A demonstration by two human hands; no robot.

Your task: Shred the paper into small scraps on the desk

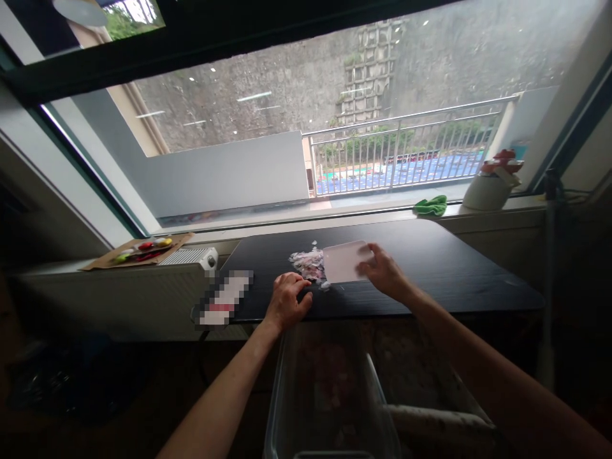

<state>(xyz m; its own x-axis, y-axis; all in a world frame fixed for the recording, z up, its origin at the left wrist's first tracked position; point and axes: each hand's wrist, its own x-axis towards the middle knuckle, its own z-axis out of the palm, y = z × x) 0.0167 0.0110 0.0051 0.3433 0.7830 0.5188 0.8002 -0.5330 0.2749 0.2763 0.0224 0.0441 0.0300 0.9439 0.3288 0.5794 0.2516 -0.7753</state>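
A small heap of whitish-pink flakes or scraps (310, 262) lies on a black tabletop (421, 268). My right hand (385, 271) grips the right edge of a flat, pale pink rectangular card (344, 261), whose left edge meets the heap. On the near side of the heap, my left hand (289, 298) rests at the table's front edge, fingers bent and thumb apart, with nothing visible in it. Under the table edge, between my forearms, stands a clear plastic bin (276, 408) with pinkish pieces in its dim inside.
A blurred-out item (224, 299) lies at the table's left end. Beyond it, a radiator (143, 293) carries cardboard (108, 255) with colourful things. A green cloth (430, 205) and a pale container (485, 191) sit on the sill below a large window.
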